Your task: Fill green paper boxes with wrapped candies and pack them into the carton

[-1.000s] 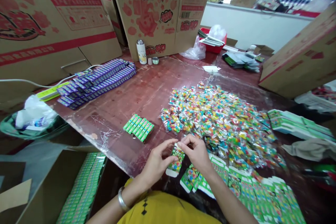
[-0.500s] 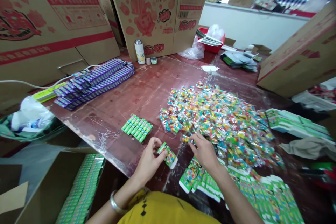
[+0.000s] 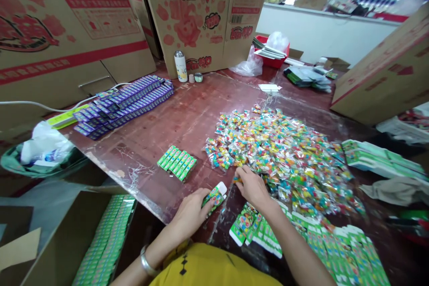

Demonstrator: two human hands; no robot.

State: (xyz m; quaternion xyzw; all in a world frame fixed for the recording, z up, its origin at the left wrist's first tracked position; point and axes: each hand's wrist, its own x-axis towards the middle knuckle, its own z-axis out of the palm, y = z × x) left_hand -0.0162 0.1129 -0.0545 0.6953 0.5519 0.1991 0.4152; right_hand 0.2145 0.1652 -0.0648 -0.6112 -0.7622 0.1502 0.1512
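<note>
A person's left hand (image 3: pixel 191 212) grips a small green printed carton (image 3: pixel 214 195) with a white end flap. Fingers wrap its lower half and it tilts up and to the right, just inside the near edge of the dark red wooden table (image 3: pixel 187 116). The right hand (image 3: pixel 252 188) lies just beside it, fingertips pinched narrow on a clear packet (image 3: pixel 237 179) at the near rim of a broad heap of clear packets of coloured sweets (image 3: pixel 284 152). Carton and packet sit close together but apart.

Under the right forearm lies a fanned spread of flat green carton blanks (image 3: pixel 258 229), running along the table's front to the right. Beyond the left hand, a short row of closed green boxes (image 3: pixel 177 162) lies on bare wood, with open tabletop between it and a long bank of purple boxes (image 3: pixel 124 100) near the far left edge. Below the table's near left corner stands an open cardboard case (image 3: pixel 63 246) packed with green boxes. Large printed cardboard cartons (image 3: pixel 201 13) wall in the far side.
</note>
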